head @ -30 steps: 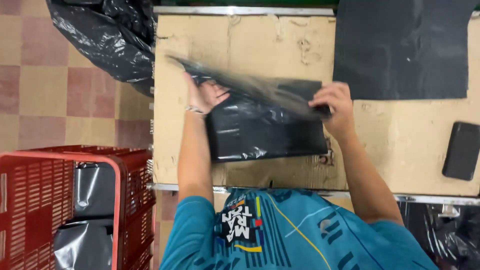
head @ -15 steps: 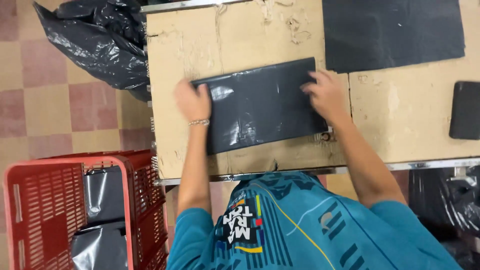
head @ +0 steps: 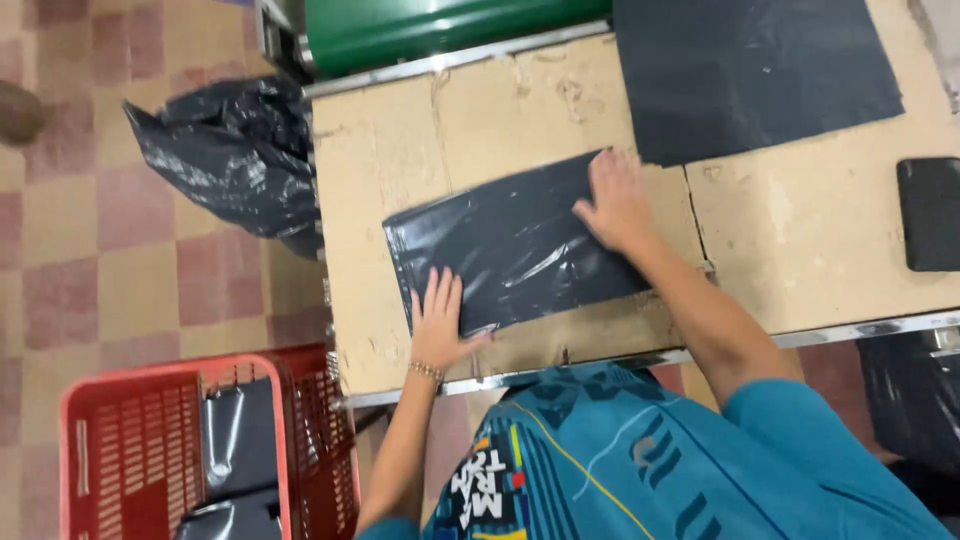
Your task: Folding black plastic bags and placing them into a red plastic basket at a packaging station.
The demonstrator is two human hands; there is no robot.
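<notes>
Black plastic packet point(head: 515, 245) lies flat on our table point(head: 800, 240) (worn cardboard top); left hand point(head: 438, 325) and right hand point(head: 615, 200) press it, fingers spread, gripping nothing.

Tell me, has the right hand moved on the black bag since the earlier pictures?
Yes. The right hand was at the black plastic bag's right corner near the table's front edge; now it presses the far right corner, nearer the dark sheet.

- A worn tan table point(head: 400, 180) with a metal rim along its near and far edges
- Floor point(head: 120, 290) of pink and beige square tiles, checkered
- A green metal body point(head: 440, 30) stands against the table's far edge
- A red plastic basket point(head: 130, 450) stands on the floor near the table's corner
- Even, flat light, no hard shadows
</notes>
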